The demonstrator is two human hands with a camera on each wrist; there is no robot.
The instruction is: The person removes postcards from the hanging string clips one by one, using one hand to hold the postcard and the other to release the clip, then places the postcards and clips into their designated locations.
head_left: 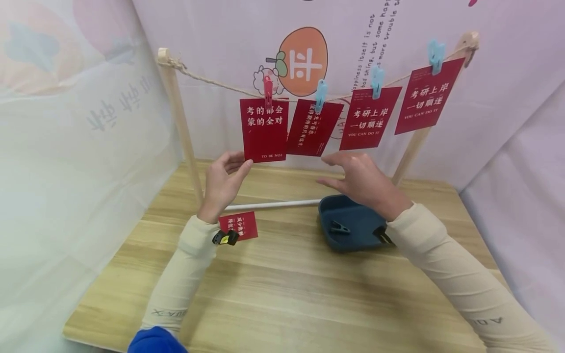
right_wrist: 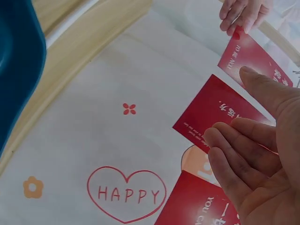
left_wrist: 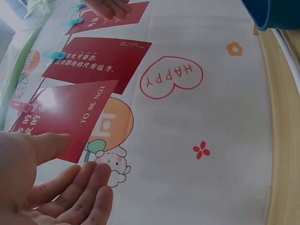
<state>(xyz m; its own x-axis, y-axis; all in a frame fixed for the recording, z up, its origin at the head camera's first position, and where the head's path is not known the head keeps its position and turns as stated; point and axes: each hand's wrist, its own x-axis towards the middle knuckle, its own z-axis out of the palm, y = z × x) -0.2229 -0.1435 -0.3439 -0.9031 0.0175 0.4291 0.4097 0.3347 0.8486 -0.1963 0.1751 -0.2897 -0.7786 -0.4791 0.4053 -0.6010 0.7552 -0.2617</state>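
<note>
Four red cards hang in a row from a twine line. My left hand is at the lower left corner of the leftmost card, which a pink clothespin holds. In the left wrist view its thumb overlaps that card, with a gap between thumb and fingers. Whether it touches the card I cannot tell. My right hand, fingers extended and holding nothing, is just below the second card, which hangs slanted from a blue clothespin. To the right hang a third card and a fourth card.
Two wooden posts carry the twine above a wooden table. A blue tray with a dark clothespin stands under my right hand. Another red card lies by my left wrist, near a white rod.
</note>
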